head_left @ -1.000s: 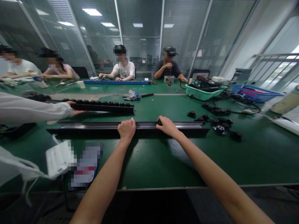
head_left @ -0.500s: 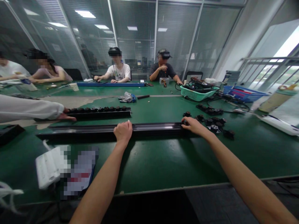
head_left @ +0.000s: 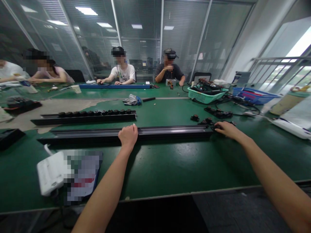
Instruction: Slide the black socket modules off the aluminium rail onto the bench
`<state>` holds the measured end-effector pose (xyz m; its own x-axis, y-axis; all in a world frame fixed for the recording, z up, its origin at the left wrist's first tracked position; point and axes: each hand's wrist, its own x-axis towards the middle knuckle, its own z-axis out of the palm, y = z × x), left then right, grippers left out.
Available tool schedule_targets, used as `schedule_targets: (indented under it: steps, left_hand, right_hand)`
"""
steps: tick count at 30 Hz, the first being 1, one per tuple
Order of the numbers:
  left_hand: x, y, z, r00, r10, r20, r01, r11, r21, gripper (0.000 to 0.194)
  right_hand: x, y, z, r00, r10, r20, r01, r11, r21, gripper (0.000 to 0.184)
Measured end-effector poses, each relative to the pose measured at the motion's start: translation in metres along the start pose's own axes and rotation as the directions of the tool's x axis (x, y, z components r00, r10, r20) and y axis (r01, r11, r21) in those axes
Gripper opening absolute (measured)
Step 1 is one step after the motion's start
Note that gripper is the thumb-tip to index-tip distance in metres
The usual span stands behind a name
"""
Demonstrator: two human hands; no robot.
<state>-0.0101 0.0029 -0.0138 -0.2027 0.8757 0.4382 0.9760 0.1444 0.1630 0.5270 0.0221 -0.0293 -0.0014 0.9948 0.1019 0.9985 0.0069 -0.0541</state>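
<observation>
A long black metal rail (head_left: 170, 132) with a shiny channel lies across the table before me. My left hand (head_left: 128, 135) is closed over the rail's middle, fingers wrapped on it. Beyond the right end of the rail, my right hand (head_left: 227, 129) has its fingers bent round a small black part, mostly hidden by them. Similar black parts lie near that hand: one small block (head_left: 194, 117) behind the rail end, others partly covered by the hand. Farther back, a second black rail (head_left: 82, 120) carries a row of several small black parts.
A green basket (head_left: 206, 96) of cables and a blue basket (head_left: 255, 96) stand at the back right. Gloves (head_left: 132, 100) lie mid-table. A white power box (head_left: 51, 173) is at front left. Several people sit across the green table (head_left: 170, 174), by a blue rail (head_left: 114, 86).
My right hand has moved right, from on top of the rail to past its right end. My left hand stays put. Another person's sleeved arm has left the second rail.
</observation>
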Motion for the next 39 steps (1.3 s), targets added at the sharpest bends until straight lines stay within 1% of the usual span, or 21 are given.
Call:
schedule_targets:
  steps: [3,6,8,10,12,13,14,15,16,17,18,20,22,24,26,29,32,36,39]
  left_hand:
    - [0.0,0.0,0.0,1.0,0.0,-0.003,0.0,1.0,-0.002,0.06]
    - [0.0,0.001,-0.001,1.0,0.005,-0.008,-0.005,1.0,0.013,0.06]
    - [0.0,0.001,-0.001,1.0,0.011,-0.011,-0.011,1.0,0.021,0.06]
    - [0.0,0.001,-0.001,1.0,0.017,-0.016,-0.016,1.0,0.023,0.06]
    - [0.0,0.0,0.0,1.0,0.019,-0.021,-0.018,0.999,0.027,0.06]
    - [0.0,-0.001,0.001,1.0,0.02,-0.024,-0.019,0.999,0.028,0.06]
    - [0.0,-0.001,0.002,0.999,0.02,-0.026,-0.019,0.999,0.03,0.061]
    - [0.0,-0.002,0.003,0.999,0.024,-0.03,-0.024,0.999,0.029,0.061]
    - [0.0,-0.002,0.004,0.999,0.028,-0.034,-0.027,0.999,0.028,0.061]
    - [-0.001,-0.003,0.005,0.999,0.033,-0.041,-0.032,0.999,0.027,0.061]
    - [-0.001,-0.003,0.005,0.998,0.039,-0.048,-0.037,0.999,0.026,0.061]
    - [-0.002,-0.004,0.006,0.997,0.047,-0.062,-0.046,0.999,0.022,0.061]
    - [-0.003,-0.004,0.005,0.996,0.048,-0.073,-0.048,0.999,0.009,0.06]
    - [-0.004,-0.005,0.005,0.994,0.063,-0.089,-0.064,0.998,-0.009,0.059]
    - [-0.005,-0.006,0.005,0.99,0.078,-0.117,-0.081,0.996,-0.023,0.059]
    - [-0.005,-0.007,0.004,0.978,0.107,-0.177,-0.118,0.992,-0.052,0.054]
    - [-0.006,-0.008,0.0,0.953,0.14,-0.268,-0.163,0.984,-0.065,0.051]
    - [-0.008,-0.008,-0.011,0.896,0.179,-0.406,-0.215,0.975,-0.045,0.044]
    - [-0.01,-0.008,-0.021,0.849,0.232,-0.475,-0.281,0.959,-0.032,0.036]
  right_hand:
    - [-0.001,0.008,0.006,1.0,0.018,0.015,-0.017,0.998,-0.055,0.039]
    - [-0.008,0.009,0.005,0.997,0.067,-0.046,-0.071,0.993,-0.09,0.04]
    - [-0.015,0.004,0.0,0.99,0.103,-0.101,-0.113,0.988,-0.105,0.04]
    - [-0.02,-0.009,-0.007,0.977,0.137,-0.163,-0.158,0.979,-0.129,0.04]
    - [-0.022,-0.036,-0.012,0.958,0.117,-0.263,-0.16,0.976,-0.145,0.04]
    - [-0.021,-0.055,-0.014,0.949,0.069,-0.308,-0.117,0.983,-0.138,0.039]
    - [-0.02,-0.076,-0.014,0.947,-0.009,-0.32,-0.029,0.993,-0.114,0.04]
    - [-0.018,-0.099,-0.014,0.949,-0.132,-0.285,0.118,0.991,-0.065,0.042]
    - [-0.015,-0.123,-0.012,0.934,-0.271,-0.233,0.282,0.959,0.017,0.046]
    - [-0.012,-0.147,-0.01,0.902,-0.392,-0.178,0.414,0.904,0.104,0.051]
    - [-0.009,-0.17,-0.007,0.868,-0.479,-0.13,0.495,0.854,0.162,0.059]
    - [0.0,-0.21,-0.003,0.827,-0.558,-0.062,0.559,0.809,0.182,0.076]
    - [0.011,-0.241,-0.003,0.792,-0.61,0.027,0.596,0.782,0.18,0.086]
    - [0.021,-0.265,-0.006,0.749,-0.653,0.111,0.632,0.755,0.174,0.087]
    - [0.029,-0.282,-0.011,0.717,-0.678,0.162,0.665,0.735,0.134,0.081]
    - [0.029,-0.297,-0.017,0.708,-0.68,0.191,0.686,0.727,0.045,0.072]
    - [0.016,-0.298,-0.018,0.718,-0.674,0.174,0.677,0.734,0.046,0.072]
    - [-0.008,-0.291,-0.021,0.78,-0.615,0.111,0.606,0.788,0.111,0.072]
    - [-0.022,-0.283,-0.03,0.815,-0.573,0.091,0.562,0.818,0.121,0.072]
